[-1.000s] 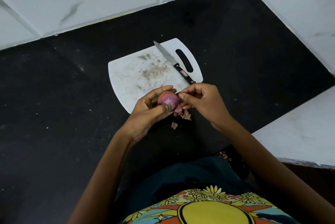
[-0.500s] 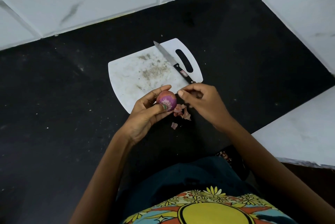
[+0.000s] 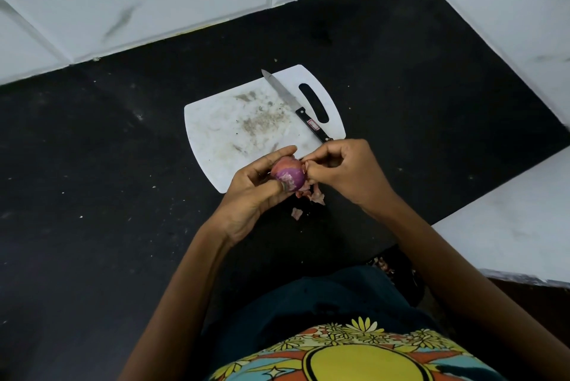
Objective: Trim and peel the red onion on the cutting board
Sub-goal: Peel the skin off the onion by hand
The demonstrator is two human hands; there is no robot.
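so small round red onion, part peeled with purple flesh showing, held above the near edge of the white plastic cutting board, cupped in left hand, thumb on its front. right hand touching onion's right side, fingers curled, pinching a bit of skin. pinkish skin scraps on black table just below. black-handled knife lies on board beside its handle slot.

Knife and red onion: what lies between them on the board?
Head view: only bare, stained cutting board between knife and red onion; right hand covers the handle's end.
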